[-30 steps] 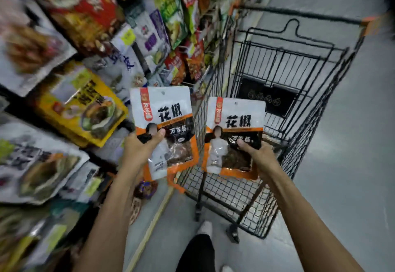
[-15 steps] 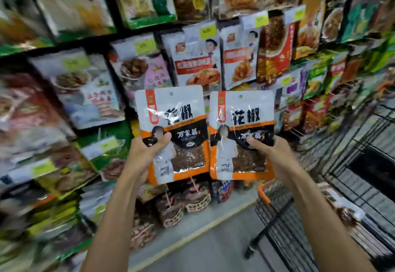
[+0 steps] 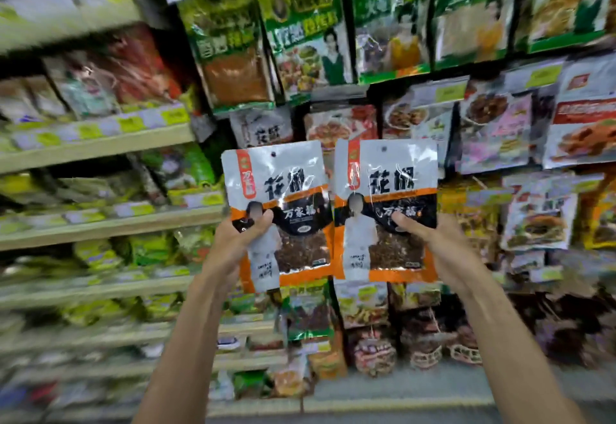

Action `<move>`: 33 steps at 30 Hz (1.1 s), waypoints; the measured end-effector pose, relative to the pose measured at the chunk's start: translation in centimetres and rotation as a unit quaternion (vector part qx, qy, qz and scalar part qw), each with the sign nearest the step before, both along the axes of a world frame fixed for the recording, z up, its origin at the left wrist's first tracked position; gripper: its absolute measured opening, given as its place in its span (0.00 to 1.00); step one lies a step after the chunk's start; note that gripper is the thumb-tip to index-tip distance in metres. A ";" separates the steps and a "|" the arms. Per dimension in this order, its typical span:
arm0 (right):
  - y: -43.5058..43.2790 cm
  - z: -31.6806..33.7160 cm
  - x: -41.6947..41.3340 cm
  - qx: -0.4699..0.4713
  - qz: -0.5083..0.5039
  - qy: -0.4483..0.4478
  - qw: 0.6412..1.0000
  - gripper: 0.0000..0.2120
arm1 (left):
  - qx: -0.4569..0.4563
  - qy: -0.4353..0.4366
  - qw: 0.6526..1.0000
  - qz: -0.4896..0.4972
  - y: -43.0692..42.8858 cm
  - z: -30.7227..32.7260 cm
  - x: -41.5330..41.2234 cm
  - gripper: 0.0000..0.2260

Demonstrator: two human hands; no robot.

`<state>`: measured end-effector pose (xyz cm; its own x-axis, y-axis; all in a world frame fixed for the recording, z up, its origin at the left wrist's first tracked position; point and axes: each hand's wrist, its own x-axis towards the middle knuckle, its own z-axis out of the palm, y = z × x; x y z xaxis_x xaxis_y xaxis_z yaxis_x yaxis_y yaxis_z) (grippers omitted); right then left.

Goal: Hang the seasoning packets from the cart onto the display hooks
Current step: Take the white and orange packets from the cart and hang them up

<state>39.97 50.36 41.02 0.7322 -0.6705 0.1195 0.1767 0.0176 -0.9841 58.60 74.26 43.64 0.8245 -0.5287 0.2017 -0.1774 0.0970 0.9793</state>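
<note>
I hold up two matching seasoning packets, white on top with orange and black below. My left hand [image 3: 238, 240] grips the left packet [image 3: 286, 197] at its lower left edge, thumb on the front. My right hand [image 3: 430, 240] grips the right packet [image 3: 390, 190] at its lower right, thumb on the front. Both packets stand upright side by side, edges nearly touching, in front of the display wall. A similar white packet [image 3: 261, 128] hangs on the display just above the left one. The hooks themselves are hidden by hanging goods.
Rows of hanging packets [image 3: 500, 130] fill the wall ahead and to the right. Wooden shelves [image 3: 100, 146] with green and yellow bags run along the left. Netted goods [image 3: 376, 353] sit low by the grey floor [image 3: 400, 390]. The cart is out of view.
The view has swung further left, off the cart and square onto the display wall. Both hands have raised the packets higher and closer to the hanging rows, grips unchanged.
</note>
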 end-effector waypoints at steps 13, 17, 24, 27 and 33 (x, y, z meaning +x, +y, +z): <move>6.1 2.0 7.6 -0.019 0.021 0.015 0.999 0.08 | -0.020 0.031 0.999 -0.003 4.4 0.1 9.0 0.19; 4.3 2.2 9.0 -0.015 0.003 0.021 1.000 0.08 | -0.019 0.041 0.999 0.010 1.6 1.1 10.9 0.21; 1.8 2.4 11.4 -0.020 0.006 0.015 1.000 0.21 | -0.006 0.028 1.000 0.004 -2.9 2.4 14.7 0.13; 1.4 2.7 12.7 -0.028 0.015 0.020 0.999 0.36 | -0.023 0.034 0.999 0.006 -3.9 2.2 16.0 0.21; 1.6 2.2 15.2 -0.015 0.026 0.024 0.999 0.37 | -0.016 0.031 0.999 -0.004 -5.3 1.9 18.3 0.13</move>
<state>55.19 51.99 43.17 0.7715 -0.6280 0.1023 0.1287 -0.0035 -0.9917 76.94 68.98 45.52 0.8313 -0.5302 0.1669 -0.1150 0.1297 0.9849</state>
